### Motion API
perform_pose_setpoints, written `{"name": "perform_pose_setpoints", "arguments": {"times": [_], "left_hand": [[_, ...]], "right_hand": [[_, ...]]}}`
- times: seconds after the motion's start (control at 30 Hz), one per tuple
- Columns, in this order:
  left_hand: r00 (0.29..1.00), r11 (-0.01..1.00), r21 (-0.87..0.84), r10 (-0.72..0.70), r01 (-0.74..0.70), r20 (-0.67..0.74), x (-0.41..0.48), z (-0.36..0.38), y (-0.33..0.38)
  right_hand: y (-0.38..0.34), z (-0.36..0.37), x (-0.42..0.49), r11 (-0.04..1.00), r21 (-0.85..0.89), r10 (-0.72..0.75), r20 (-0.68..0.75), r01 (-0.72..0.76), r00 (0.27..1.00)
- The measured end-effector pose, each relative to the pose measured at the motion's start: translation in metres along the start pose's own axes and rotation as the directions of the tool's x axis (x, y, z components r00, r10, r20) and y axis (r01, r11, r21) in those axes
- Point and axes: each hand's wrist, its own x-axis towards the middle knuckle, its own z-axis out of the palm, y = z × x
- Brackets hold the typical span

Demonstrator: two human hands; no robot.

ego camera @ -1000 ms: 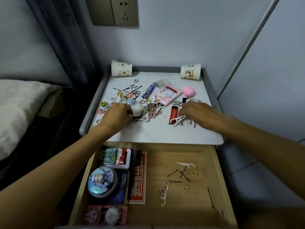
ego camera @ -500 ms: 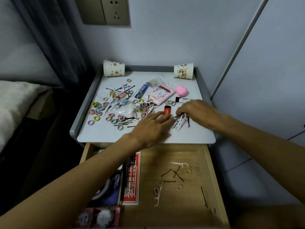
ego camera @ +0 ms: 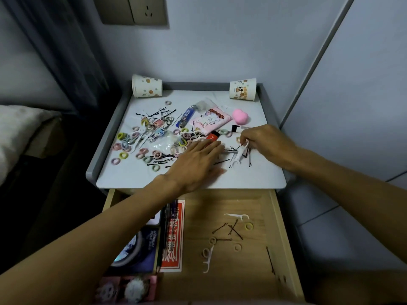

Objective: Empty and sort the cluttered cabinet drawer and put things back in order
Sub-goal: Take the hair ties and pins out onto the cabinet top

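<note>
Right hand: my right hand [ego camera: 267, 144] has its fingers curled, pinching a small bunch of white floss picks [ego camera: 239, 155] by their upper ends. Their lower ends reach down to the cabinet top [ego camera: 136, 179].
Left hand: my left hand [ego camera: 198, 164] lies flat with straight fingers and holds nothing. It rests over loose black bobby pins [ego camera: 161, 160].
Red lighter: the red lighter [ego camera: 213, 136] is at my left fingertips. I cannot tell whether they touch it.
Sorted-out clutter: pastel hair ties [ego camera: 123, 148] are spread over the left half of the top, with keychain charms [ego camera: 157, 128] among them. Behind lie a blue lighter [ego camera: 185, 117], a pink tissue packet [ego camera: 211, 122] and a pink sponge [ego camera: 240, 116].
Cups: two paper cups, left [ego camera: 146, 85] and right [ego camera: 243, 89], lie on their sides in the back corners.
Drawer: the wooden drawer [ego camera: 282, 238] stands pulled open below the top. On its floor are a few bobby pins, a floss pick [ego camera: 236, 216], a yellow hair tie [ego camera: 249, 226], a red card [ego camera: 174, 236] and a round tin [ego camera: 130, 252].
</note>
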Motion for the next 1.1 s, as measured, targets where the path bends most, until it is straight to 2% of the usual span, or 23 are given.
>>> {"name": "perform_pose_setpoints", "arguments": {"times": [0.13, 0.27, 0.4, 0.5, 0.57, 0.63, 0.7, 0.77, 0.83, 0.9, 0.97, 1.1], "left_hand": [[0.993, 0.989, 0.088, 0.121, -0.12, 0.002, 0.008, 0.005, 0.011], [0.996, 0.989, 0.14, 0.034, -0.045, 0.077, 0.007, 0.008, 0.007], [0.996, 0.978, 0.191, 0.082, -0.084, 0.018, 0.005, 0.005, 0.001], [0.997, 0.988, 0.134, 0.075, -0.076, 0.013, 0.001, -0.002, 0.003], [0.997, 0.995, 0.08, 0.061, -0.057, -0.049, -0.004, -0.007, 0.011], [0.98, 0.997, 0.042, 0.072, -0.066, -0.183, -0.017, -0.011, 0.022], [0.959, 0.993, -0.043, 0.095, -0.111, -0.266, -0.039, -0.01, 0.034], [0.969, 0.98, -0.092, 0.155, -0.175, -0.194, -0.063, -0.001, 0.044], [0.987, 0.985, -0.083, 0.155, -0.15, 0.052, -0.085, 0.015, 0.053], [0.947, 0.994, -0.062, 0.102, -0.087, 0.305, -0.098, 0.033, 0.058], [0.905, 0.994, -0.107, 0.079, -0.037, 0.419, -0.103, 0.049, 0.063], [0.887, 0.993, -0.113, 0.077, -0.029, 0.456, -0.101, 0.066, 0.069]], "right_hand": [[0.012, 0.002, -0.016, 1.0, -0.013, -0.028, 0.02, 0.028, 0.999], [0.011, 0.009, -0.021, 0.997, 0.028, -0.072, 0.017, 0.071, 0.997], [0.008, 0.017, -0.018, 0.998, 0.066, -0.026, 0.042, 0.024, 0.999], [0.0, 0.014, -0.018, 0.992, 0.124, 0.021, -0.033, -0.017, 0.999], [-0.013, 0.007, -0.031, 0.989, 0.15, 0.016, -0.128, 0.003, 0.992], [-0.033, -0.002, -0.054, 0.98, 0.199, 0.001, -0.17, 0.033, 0.985], [-0.057, -0.007, -0.085, 0.963, 0.27, -0.007, -0.054, 0.021, 0.999], [-0.081, -0.002, -0.115, 0.965, 0.264, -0.047, 0.182, -0.003, 0.982], [-0.097, 0.014, -0.14, 0.995, 0.052, -0.102, 0.439, 0.088, 0.893], [-0.106, 0.032, -0.155, 0.939, -0.234, -0.053, 0.629, 0.253, 0.776], [-0.11, 0.048, -0.161, 0.826, -0.439, 0.068, 0.701, 0.354, 0.71], [-0.111, 0.071, -0.157, 0.736, -0.549, 0.146, 0.7, 0.397, 0.699]]}}
